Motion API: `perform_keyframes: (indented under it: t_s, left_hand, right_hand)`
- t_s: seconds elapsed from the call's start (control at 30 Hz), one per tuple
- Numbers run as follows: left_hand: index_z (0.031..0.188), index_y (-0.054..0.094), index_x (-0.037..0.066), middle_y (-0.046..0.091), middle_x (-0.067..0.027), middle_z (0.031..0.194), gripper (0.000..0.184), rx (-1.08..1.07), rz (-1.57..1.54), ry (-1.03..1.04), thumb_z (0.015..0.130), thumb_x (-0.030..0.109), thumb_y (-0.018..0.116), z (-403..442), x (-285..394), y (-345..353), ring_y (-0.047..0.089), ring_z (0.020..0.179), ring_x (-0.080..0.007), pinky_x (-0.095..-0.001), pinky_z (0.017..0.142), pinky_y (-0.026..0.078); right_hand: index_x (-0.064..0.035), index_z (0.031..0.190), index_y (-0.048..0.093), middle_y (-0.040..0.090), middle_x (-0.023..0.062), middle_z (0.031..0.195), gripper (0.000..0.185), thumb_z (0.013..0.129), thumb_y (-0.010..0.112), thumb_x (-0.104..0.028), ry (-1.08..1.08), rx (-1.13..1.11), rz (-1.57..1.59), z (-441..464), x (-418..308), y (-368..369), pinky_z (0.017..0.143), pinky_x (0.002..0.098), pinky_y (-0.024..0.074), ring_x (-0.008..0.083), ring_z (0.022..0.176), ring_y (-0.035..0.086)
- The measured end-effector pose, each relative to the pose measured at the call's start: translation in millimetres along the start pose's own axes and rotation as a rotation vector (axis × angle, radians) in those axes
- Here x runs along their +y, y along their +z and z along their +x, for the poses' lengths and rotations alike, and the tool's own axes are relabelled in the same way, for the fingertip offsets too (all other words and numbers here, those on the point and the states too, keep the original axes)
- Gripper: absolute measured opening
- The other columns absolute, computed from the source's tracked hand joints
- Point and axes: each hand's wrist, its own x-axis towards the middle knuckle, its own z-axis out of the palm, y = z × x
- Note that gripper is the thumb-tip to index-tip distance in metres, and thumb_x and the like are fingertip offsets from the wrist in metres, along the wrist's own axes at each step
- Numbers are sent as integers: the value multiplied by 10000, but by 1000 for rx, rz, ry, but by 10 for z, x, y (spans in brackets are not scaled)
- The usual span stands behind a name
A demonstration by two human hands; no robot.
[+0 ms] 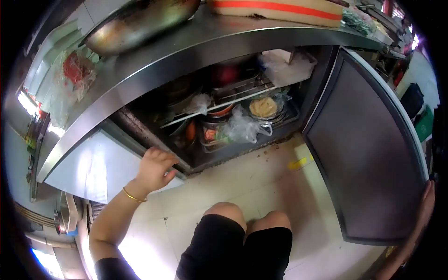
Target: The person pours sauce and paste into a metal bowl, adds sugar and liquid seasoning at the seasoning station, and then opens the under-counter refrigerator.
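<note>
An under-counter cabinet stands open before me, its right door [373, 144] swung wide and its left door [88, 163] also ajar. My left hand [157, 168], with a gold bangle at the wrist, is by the inner edge of the left door, fingers apart and slightly bent, holding nothing visible. At the far right my right hand [428, 196] is at the outer edge of the right door; its fingers are mostly hidden. Inside the cabinet are a wire shelf [224, 105], a clear plastic bag [242, 126] and a plate of pale food [263, 107].
The steel counter [186, 51] runs above the cabinet and carries a large wok [140, 25] and a long box with a red stripe [280, 9]. Plastic bags [74, 74] lie at the left. My knees are over the tiled floor [186, 205].
</note>
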Motion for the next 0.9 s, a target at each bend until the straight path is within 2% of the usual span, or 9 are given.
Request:
perform_keyframes:
  t_s: [0.13,0.3,0.4,0.43,0.53,0.63,0.73,0.83,0.9]
  left_hand:
    - [1014,630,126,618,-86,1016,307,169,99,-16,719,198,674,798,129,-235,540,1025,-285,-434,937,384]
    - [1032,617,139,630,-116,1016,316,423,36,-434,751,271,671,1509,-539,245,587,979,-319,-443,861,452]
    - [1065,615,167,648,-114,1033,338,84,32,-717,803,379,635,1720,-614,161,621,945,-321,-451,830,483]
    - [1054,627,184,659,-100,1044,355,52,48,-731,833,459,595,1756,-631,147,634,945,-309,-452,830,492]
    - [1013,647,182,659,-108,1043,350,104,206,-585,833,477,589,1692,-698,178,631,952,-306,-450,838,491]
    - [1149,616,157,651,-148,1066,428,43,212,-589,858,470,587,1679,-725,72,620,989,-328,-461,823,506]
    - [1143,614,172,616,-128,1151,360,9,366,-615,877,407,554,1718,-713,-22,578,1061,-326,-462,880,465]
    - [1259,542,105,569,-142,1260,430,272,293,-687,934,382,487,1674,-1086,87,549,1118,-340,-447,919,471]
    - [1274,516,73,537,-146,1300,429,555,124,-478,947,345,461,1693,-1880,612,514,1163,-336,-450,954,444]
  right_hand:
    - [-46,1378,447,549,166,1303,551,1013,334,-444,50,47,-116,-145,-297,-192,1008,385,409,287,1197,538]
    - [-39,1356,480,523,172,1338,557,1006,353,-453,70,105,-169,-196,-373,-190,1026,394,398,311,1232,509]
    - [-40,1348,492,517,171,1346,554,1003,363,-454,66,146,-181,-243,-436,-212,1029,395,396,316,1239,502]
    - [-40,1346,495,517,170,1347,552,1003,365,-453,66,156,-175,-264,-453,-232,1029,395,396,317,1240,501]
    - [-38,1346,494,527,169,1336,553,1003,366,-453,93,145,-119,-238,-375,-155,1030,393,396,315,1236,504]
    - [-33,1337,501,535,175,1323,542,1007,361,-440,102,83,-99,-237,-388,-195,1026,392,400,316,1226,512]
    - [-29,1332,503,540,185,1310,533,1012,354,-429,69,120,-109,-197,-306,-126,1019,390,405,320,1214,519]
    - [-20,1329,502,543,188,1304,522,1015,357,-410,47,224,-145,-162,-195,39,1014,392,410,325,1208,523]
    - [-16,1337,491,538,186,1313,525,1014,360,-409,6,182,-174,-114,-109,46,1016,394,409,324,1212,520]
